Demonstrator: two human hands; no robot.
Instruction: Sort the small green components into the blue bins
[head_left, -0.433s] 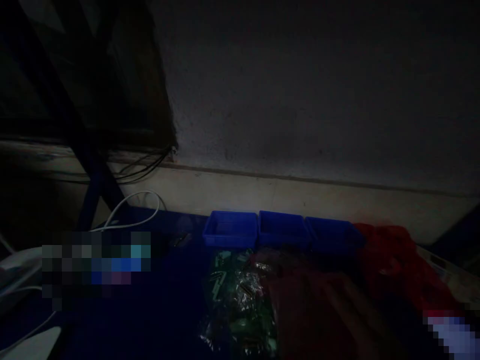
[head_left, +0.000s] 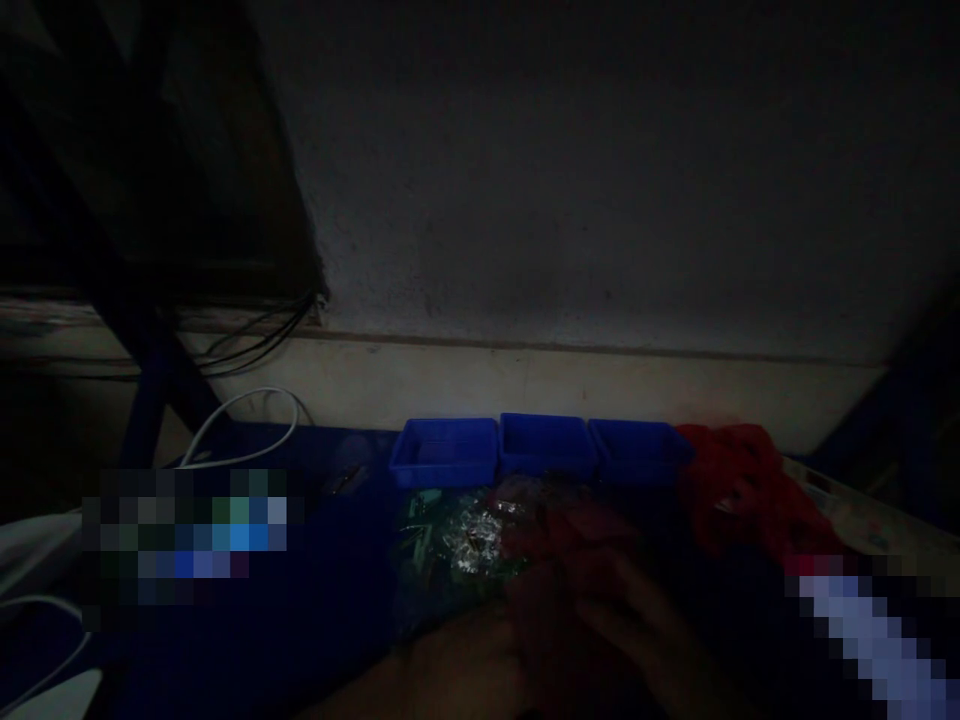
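Note:
The scene is very dark. A dark red piece of thin material [head_left: 559, 600], cloth or a bag, lies at the lower middle between my hands. My right hand [head_left: 649, 625] rests over its right side, fingers stretched out and apart. From the bottom edge my left hand [head_left: 457, 655] reaches to its left side; those fingers are hidden or lost in the dark. Just beyond my left hand lie clear plastic packets [head_left: 476, 540] with shiny, greenish contents, too dim to identify.
Three blue trays [head_left: 446, 453] stand in a row along the wall. Red netting-like material [head_left: 731, 480] is heaped at the right, beside a pale box [head_left: 862, 510]. A white cable [head_left: 292, 425] loops at the left on the blue table [head_left: 300, 640]. Blurred patches hide items on both sides.
My left hand has come into view from below and reached the red material. My right hand has shifted left, its fingers now further apart. The view has turned slightly right.

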